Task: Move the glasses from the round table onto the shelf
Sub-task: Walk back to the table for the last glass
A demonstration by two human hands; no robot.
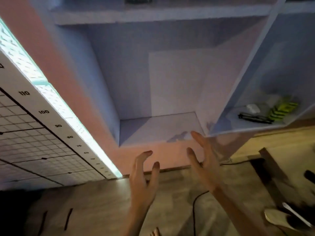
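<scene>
A white shelf unit (163, 154) fills the view, with a wide empty compartment whose floor (153, 128) lies just beyond my fingertips. My left hand (143, 178) is raised in front of the shelf's lower front edge, fingers spread and curved, holding nothing. My right hand (202, 160) is beside it, fingers apart, its fingertips near the compartment's right front corner, also holding nothing. No glasses and no round table can be made out in this blurred frame.
The right-hand compartment holds a dark flat object (255, 117), a white item (253, 108) and a yellow-green packet (281, 109). A measuring grid board (34, 133) stands at the left. A black cable (196, 206) runs over the wooden floor. Dark objects (293, 217) lie at the lower right.
</scene>
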